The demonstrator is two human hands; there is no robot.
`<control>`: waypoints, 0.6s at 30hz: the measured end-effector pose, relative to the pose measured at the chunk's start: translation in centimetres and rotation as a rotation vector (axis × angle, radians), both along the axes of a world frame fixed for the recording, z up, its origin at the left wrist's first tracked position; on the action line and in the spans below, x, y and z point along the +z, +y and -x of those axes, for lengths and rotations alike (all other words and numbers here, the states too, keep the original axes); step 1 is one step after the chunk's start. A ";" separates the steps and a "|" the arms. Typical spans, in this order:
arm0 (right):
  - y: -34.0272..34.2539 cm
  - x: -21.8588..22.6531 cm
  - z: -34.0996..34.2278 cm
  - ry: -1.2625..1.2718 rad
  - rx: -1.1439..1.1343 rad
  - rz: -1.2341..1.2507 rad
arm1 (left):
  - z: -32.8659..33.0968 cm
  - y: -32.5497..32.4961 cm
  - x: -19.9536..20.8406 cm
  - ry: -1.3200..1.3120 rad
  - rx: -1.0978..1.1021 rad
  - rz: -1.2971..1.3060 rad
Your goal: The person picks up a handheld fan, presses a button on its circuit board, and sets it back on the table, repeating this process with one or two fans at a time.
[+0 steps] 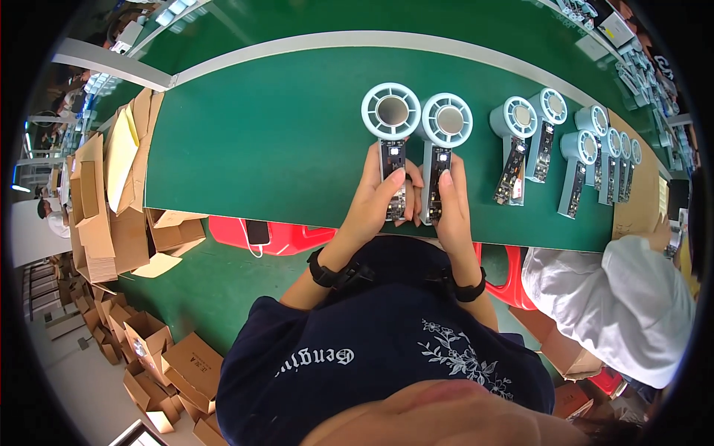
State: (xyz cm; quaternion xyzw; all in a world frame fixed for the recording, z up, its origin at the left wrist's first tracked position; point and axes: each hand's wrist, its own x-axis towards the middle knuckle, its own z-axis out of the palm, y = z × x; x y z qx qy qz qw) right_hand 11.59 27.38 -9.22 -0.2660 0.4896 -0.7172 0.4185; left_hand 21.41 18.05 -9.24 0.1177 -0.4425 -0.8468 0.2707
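At the near edge of the bench (260,134), the left hand (372,197) grasps a pale-blue fan (390,111), the right hand (454,207) a second fan (448,119). White lettering (320,359) crosses the navy shirt (387,316); dark print marks a carton (192,364).

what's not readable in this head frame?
Head view, all four:
- Backs of left fan and right fan: hidden by their fronts, left hand and right hand.
- Markings on their circuit boards: too small.
- Far part of red stool: under green tabletop.
- Co-worker's hand: blurred near right rim.
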 end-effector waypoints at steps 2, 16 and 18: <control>0.0 -0.1 0.0 -0.005 -0.001 0.008 | 0.1 0.1 0.0 -0.016 0.012 0.009; -0.1 -0.4 -0.2 0.090 -0.027 0.009 | 0.2 -0.1 -0.5 0.001 0.027 0.005; -0.1 -0.4 -0.2 0.094 -0.033 0.014 | 0.1 -0.1 -0.4 0.000 0.027 0.001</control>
